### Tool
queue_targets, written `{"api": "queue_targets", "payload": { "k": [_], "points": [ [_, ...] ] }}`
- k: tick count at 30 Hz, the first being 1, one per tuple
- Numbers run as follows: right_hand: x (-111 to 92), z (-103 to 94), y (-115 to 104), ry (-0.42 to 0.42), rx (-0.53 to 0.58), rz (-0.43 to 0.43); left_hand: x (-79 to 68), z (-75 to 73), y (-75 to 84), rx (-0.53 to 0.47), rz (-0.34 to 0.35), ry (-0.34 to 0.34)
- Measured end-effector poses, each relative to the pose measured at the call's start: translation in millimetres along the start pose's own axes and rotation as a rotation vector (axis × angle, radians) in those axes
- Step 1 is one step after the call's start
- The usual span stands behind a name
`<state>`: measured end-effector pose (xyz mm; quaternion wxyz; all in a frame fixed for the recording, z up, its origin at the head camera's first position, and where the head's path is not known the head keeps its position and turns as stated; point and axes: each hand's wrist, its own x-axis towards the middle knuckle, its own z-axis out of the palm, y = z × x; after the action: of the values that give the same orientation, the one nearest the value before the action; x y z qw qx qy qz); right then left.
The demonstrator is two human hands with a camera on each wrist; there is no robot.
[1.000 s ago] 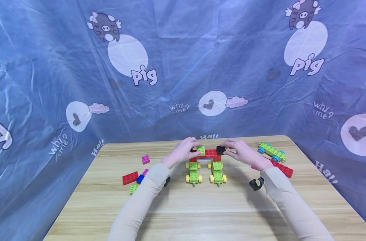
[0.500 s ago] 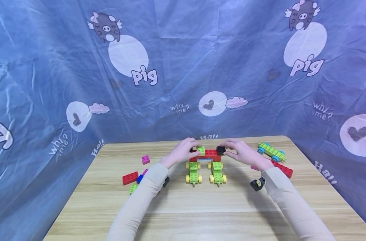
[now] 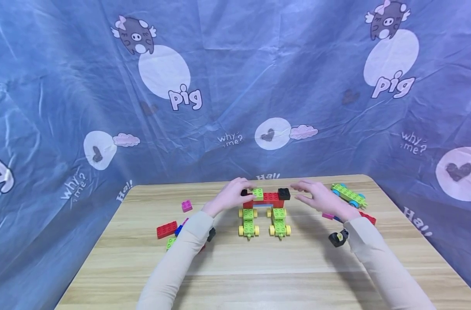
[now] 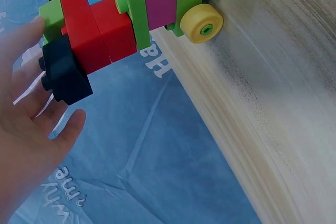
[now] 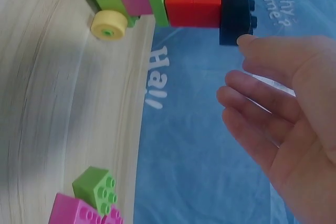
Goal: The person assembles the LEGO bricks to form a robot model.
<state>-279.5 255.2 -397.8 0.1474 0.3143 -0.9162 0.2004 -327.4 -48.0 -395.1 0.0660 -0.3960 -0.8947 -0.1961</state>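
Note:
A toy-brick structure stands near the table's back: a red brick beam [image 3: 271,196] bridging two lime wheeled bases [image 3: 248,221] with yellow wheels. On its top sit a lime brick [image 3: 257,194] and, at the right end, a black brick [image 3: 283,194]. Another black brick [image 4: 65,72] is at the left end. My left hand [image 3: 229,196] surrounds that end with spread, relaxed fingers; one fingertip reaches the lime brick's edge in the left wrist view. To the right, my right hand [image 3: 319,198] has its fingers loosely extended, slightly apart from the black brick in the head view.
Left on the table lie a magenta brick [image 3: 186,206], a red brick [image 3: 167,230] and several others partly behind the left sleeve. A lime car base [image 3: 349,195] with blue wheels and more bricks lie at the right. A patterned blue cloth [image 3: 227,86] hangs behind.
My right hand has let go of the black brick and drawn back to the right. The left hand has loosened and shifted slightly left. The structure stays in place.

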Motion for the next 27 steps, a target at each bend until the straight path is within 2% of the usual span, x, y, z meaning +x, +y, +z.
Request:
{"api": "queue_targets", "payload": {
  "k": [12, 18, 27],
  "points": [
    [-22, -5.4, 25, -0.140, -0.106, 0.178, -3.5, -0.7, -2.0, -0.046, -0.022, 0.011],
    [-33, -1.5, 33, -0.222, -0.138, 0.219, -3.9, -0.3, -2.2, -0.043, -0.015, 0.021],
    [-36, 6.8, 38, -0.262, -0.106, 0.234, -3.6, -0.4, -1.8, -0.044, -0.006, 0.029]
  ]
}}
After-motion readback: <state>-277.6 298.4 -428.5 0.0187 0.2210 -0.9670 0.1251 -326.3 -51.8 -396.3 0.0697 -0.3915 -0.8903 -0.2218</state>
